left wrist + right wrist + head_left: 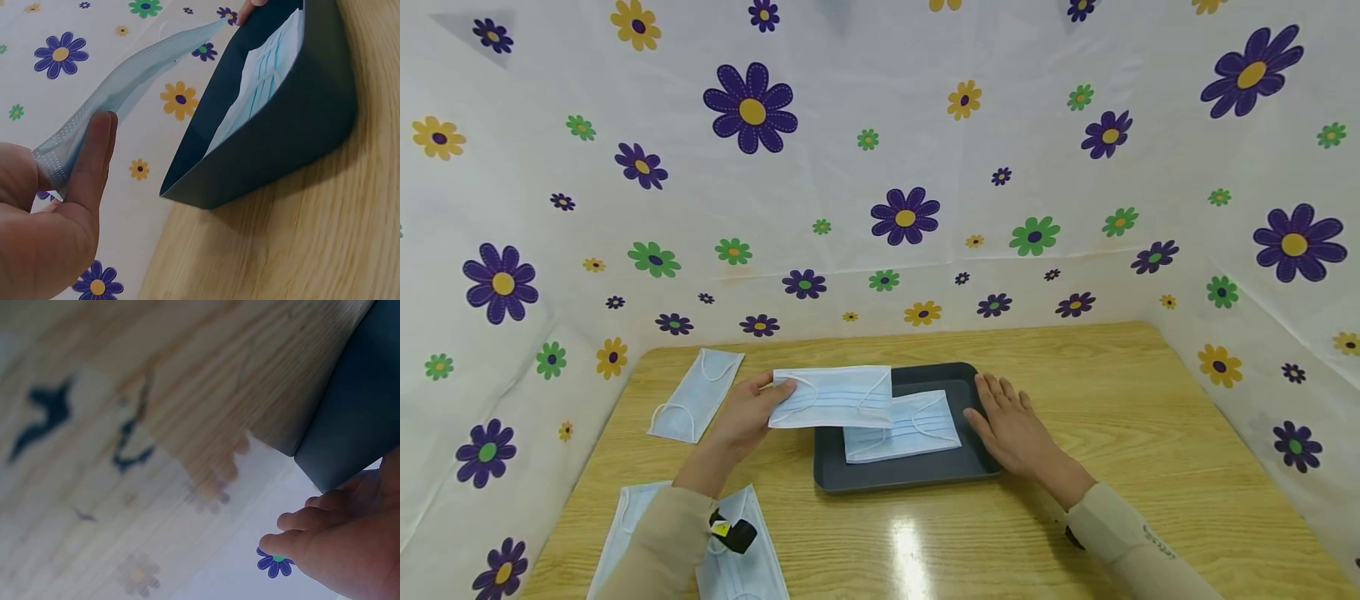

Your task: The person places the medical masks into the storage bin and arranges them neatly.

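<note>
While the left hand (745, 419) is pinching a mask (831, 398) by its left end above the tray (910, 477), the right hand (1015, 431), straight-fingered, is bracing the right rim; keeping level is probably preventing creases.

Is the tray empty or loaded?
Loaded: at least one mask lies inside the tray, as the head and left wrist views show.

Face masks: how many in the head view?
5: one mask in the left hand, one left of it, one in the tray, two partly behind the left sleeve; more may be hidden.
</note>
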The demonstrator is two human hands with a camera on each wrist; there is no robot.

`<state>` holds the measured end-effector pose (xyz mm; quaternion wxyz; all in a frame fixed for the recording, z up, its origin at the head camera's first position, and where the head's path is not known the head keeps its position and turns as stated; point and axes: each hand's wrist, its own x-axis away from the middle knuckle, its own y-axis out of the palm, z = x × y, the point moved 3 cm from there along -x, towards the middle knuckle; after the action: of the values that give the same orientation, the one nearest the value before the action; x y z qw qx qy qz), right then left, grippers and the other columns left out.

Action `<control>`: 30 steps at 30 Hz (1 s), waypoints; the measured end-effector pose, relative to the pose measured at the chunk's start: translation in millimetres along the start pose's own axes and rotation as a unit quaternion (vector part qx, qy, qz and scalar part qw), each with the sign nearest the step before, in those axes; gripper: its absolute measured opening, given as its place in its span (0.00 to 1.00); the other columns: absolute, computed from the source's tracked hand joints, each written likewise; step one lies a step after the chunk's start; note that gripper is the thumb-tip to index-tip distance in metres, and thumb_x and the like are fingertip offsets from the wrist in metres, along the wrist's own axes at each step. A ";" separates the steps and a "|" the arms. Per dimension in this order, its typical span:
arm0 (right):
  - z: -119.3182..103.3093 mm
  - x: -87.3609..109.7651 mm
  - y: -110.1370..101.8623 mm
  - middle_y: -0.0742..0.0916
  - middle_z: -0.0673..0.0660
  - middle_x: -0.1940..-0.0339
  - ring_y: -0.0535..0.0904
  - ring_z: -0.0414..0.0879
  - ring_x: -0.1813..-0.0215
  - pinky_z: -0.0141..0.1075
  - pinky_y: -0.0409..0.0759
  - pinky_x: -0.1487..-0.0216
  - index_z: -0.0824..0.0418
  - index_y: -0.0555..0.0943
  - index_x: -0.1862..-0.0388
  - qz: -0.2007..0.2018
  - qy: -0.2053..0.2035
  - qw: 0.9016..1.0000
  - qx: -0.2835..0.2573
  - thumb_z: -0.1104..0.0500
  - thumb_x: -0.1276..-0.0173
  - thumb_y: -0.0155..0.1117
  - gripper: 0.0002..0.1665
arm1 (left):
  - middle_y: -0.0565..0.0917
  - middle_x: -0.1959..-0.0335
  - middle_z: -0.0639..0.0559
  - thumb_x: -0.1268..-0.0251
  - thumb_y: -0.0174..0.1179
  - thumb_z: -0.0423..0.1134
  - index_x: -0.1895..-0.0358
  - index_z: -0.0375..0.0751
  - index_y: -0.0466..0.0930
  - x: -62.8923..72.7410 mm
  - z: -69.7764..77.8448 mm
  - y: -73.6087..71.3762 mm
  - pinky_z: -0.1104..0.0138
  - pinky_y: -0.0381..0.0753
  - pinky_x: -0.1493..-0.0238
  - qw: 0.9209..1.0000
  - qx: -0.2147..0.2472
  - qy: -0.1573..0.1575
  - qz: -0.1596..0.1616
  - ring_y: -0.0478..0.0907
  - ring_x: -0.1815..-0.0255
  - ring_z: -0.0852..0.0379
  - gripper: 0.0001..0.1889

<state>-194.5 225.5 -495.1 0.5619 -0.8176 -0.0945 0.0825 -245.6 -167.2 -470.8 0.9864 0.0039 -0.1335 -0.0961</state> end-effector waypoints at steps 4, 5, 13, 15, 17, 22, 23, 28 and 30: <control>0.2 0.1 0.2 0.61 0.73 0.15 0.55 0.74 0.16 0.74 0.54 0.22 0.72 0.53 0.15 0.005 -0.004 1.000 0.008 0.48 0.11 0.43 0.39 | 0.89 0.56 0.54 0.16 0.53 0.36 0.23 0.26 0.64 -3.8 -2.8 12.8 0.73 0.87 0.56 1.000 0.006 -0.002 0.004 0.88 0.60 0.65 0.27; 0.2 0.1 0.3 0.61 0.73 0.15 0.55 0.74 0.16 0.74 0.54 0.22 0.72 0.53 0.15 0.005 -0.005 1.000 0.010 0.48 0.11 0.43 0.39 | 0.89 0.56 0.53 0.16 0.53 0.35 0.23 0.26 0.65 -4.7 -3.2 16.1 0.73 0.88 0.56 1.000 0.008 -0.002 0.007 0.88 0.60 0.65 0.26; -0.2 -0.2 -0.4 0.61 0.73 0.15 0.55 0.74 0.16 0.74 0.53 0.21 0.73 0.53 0.15 0.000 0.000 1.000 0.007 0.48 0.11 0.43 0.40 | 0.89 0.51 0.46 0.17 0.54 0.35 0.26 0.28 0.69 -10.3 -5.6 39.5 0.71 0.88 0.57 1.000 0.006 -0.006 0.010 0.88 0.60 0.62 0.24; -0.2 0.0 -0.2 0.61 0.73 0.15 0.55 0.74 0.16 0.74 0.53 0.21 0.73 0.52 0.15 -0.001 0.001 1.000 0.005 0.48 0.11 0.43 0.40 | 0.90 0.52 0.45 0.17 0.55 0.35 0.27 0.28 0.71 -12.3 -7.5 44.8 0.71 0.88 0.59 1.000 0.004 -0.010 0.014 0.88 0.61 0.62 0.23; -0.3 0.9 0.1 0.61 0.73 0.15 0.55 0.74 0.16 0.74 0.53 0.22 0.73 0.53 0.15 0.000 0.001 1.000 0.004 0.48 0.11 0.44 0.40 | 0.90 0.52 0.44 0.18 0.55 0.34 0.28 0.30 0.73 -14.3 -10.1 50.9 0.70 0.88 0.60 1.000 0.003 -0.015 0.018 0.88 0.61 0.61 0.22; 0.4 3.2 1.3 0.62 0.74 0.16 0.57 0.74 0.17 0.74 0.54 0.22 0.74 0.53 0.16 0.001 0.001 1.000 0.011 0.50 0.12 0.45 0.39 | 0.90 0.50 0.43 0.18 0.56 0.34 0.29 0.30 0.75 -15.7 -17.4 65.6 0.70 0.87 0.60 0.999 -0.021 -0.020 0.013 0.86 0.61 0.61 0.21; 0.4 3.3 1.4 0.63 0.74 0.16 0.57 0.75 0.17 0.74 0.55 0.22 0.74 0.53 0.16 0.003 0.000 1.000 0.013 0.50 0.12 0.45 0.39 | 0.90 0.50 0.42 0.18 0.56 0.34 0.30 0.30 0.75 -15.9 -18.6 67.9 0.70 0.87 0.61 0.999 -0.024 -0.020 0.011 0.86 0.61 0.61 0.20; -0.7 0.7 1.3 0.63 0.74 0.17 0.58 0.75 0.17 0.74 0.56 0.23 0.74 0.54 0.16 0.010 -0.007 1.000 0.016 0.51 0.12 0.46 0.38 | 0.90 0.53 0.43 0.18 0.56 0.32 0.34 0.29 0.78 -19.4 -21.2 75.1 0.69 0.87 0.63 1.000 -0.017 -0.010 0.006 0.86 0.63 0.61 0.17; -1.1 -0.2 1.3 0.63 0.74 0.17 0.58 0.75 0.17 0.74 0.56 0.23 0.75 0.54 0.16 0.010 -0.008 1.000 0.017 0.51 0.12 0.46 0.39 | 0.91 0.54 0.43 0.18 0.55 0.32 0.35 0.29 0.78 -20.3 -21.6 77.1 0.69 0.87 0.64 1.000 -0.012 -0.006 0.004 0.87 0.64 0.61 0.16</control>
<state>-194.4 224.1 -495.9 0.5744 -0.8079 -0.0894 0.0965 -244.6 -88.0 -494.3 0.9859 -0.0095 -0.1386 -0.0935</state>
